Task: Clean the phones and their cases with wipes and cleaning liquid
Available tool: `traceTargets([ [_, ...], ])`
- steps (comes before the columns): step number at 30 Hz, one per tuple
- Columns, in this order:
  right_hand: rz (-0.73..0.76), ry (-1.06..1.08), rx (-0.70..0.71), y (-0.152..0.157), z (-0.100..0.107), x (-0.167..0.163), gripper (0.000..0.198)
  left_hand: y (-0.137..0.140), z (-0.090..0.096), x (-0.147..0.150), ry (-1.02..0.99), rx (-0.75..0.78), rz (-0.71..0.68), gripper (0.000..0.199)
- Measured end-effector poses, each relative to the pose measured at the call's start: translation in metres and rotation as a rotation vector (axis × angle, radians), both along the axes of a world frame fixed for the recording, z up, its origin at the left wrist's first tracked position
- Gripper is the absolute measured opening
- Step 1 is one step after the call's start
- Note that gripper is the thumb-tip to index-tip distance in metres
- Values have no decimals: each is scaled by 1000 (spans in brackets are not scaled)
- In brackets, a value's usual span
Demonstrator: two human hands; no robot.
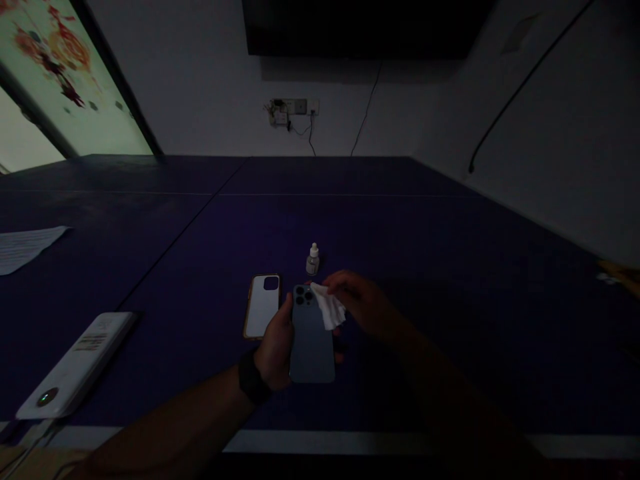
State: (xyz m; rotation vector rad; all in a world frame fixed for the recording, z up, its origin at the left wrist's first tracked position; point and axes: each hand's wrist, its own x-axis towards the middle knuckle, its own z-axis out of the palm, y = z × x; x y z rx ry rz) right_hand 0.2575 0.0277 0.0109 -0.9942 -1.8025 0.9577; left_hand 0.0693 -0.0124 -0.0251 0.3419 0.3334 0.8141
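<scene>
My left hand (276, 343), with a dark watch on its wrist, is wrapped round a blue-grey smartphone (312, 350). The phone's back faces me, its camera lenses at the upper left. Between the fingers of my right hand (363, 300) is a white tissue (330, 308), which hangs over the phone's upper right part. Left of the phone, a phone case (263, 307) with a pale inside and an amber rim lies on the table. Just beyond the phone stands a small dropper bottle (313, 260) with a white cap, upright.
A white power bank (77, 367) with cables lies at the left on the dark blue table (400, 227). Printed paper (30, 247) lies farther left. At the back wall are sockets with cables (293, 110) below a dark screen (365, 27). A yellowish object (620, 277) sits at the right edge.
</scene>
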Motion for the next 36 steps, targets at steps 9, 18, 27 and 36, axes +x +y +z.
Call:
traceTargets([
  [9,-116,-385,448,-11,-1,-2,54,0,3,-4,65,-64,-47,73],
  [18,-215,-21,66,-1,4,-2,24,1,2,-3,88,-53,-12,71],
  [27,-175,607,-474,0,4,-9,24,-5,17,3,312,19,119,64],
  [36,-87,309,-416,-1,1,-6,31,-6,26,7,373,88,285,81],
])
